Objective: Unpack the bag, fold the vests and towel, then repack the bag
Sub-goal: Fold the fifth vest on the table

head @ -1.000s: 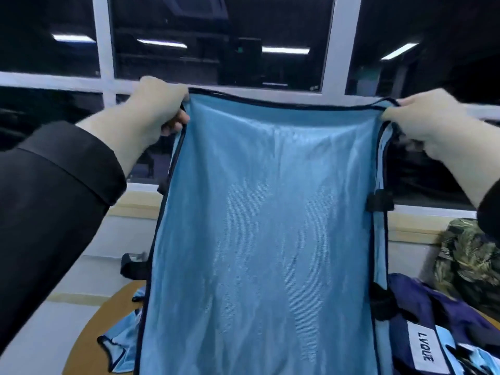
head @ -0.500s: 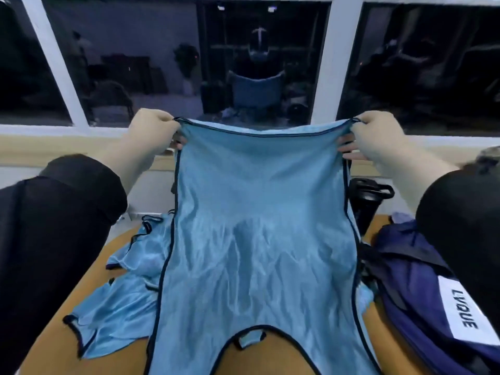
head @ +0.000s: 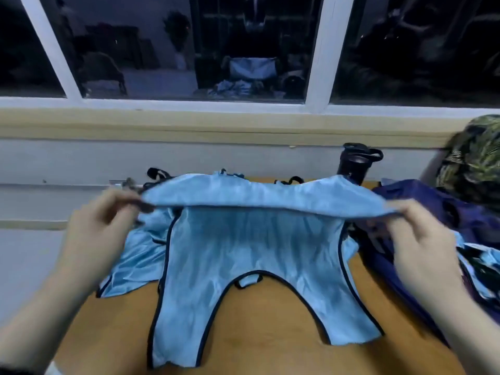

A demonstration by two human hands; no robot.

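Note:
A light blue mesh vest (head: 251,255) with black trim lies on the wooden table (head: 265,334), its shoulder straps pointing toward me. My left hand (head: 100,228) pinches the vest's far hem at its left corner, and my right hand (head: 422,239) pinches the right corner. Both hold that hem raised above the table, curling back over the vest's body. A second blue vest (head: 135,255) lies crumpled under it on the left. The dark navy bag (head: 422,212) sits at the right, with a bit of blue fabric showing at its opening.
A black bottle (head: 354,163) stands at the table's far edge by the wall. A camouflage-patterned bundle (head: 476,158) rests at the far right below the window sill. Black straps (head: 157,173) poke out behind the vests. Dark windows fill the background.
The vest hung upright at window height; both hands have brought it down onto the table, and its hem is now low and folding toward me. The view has tilted downward.

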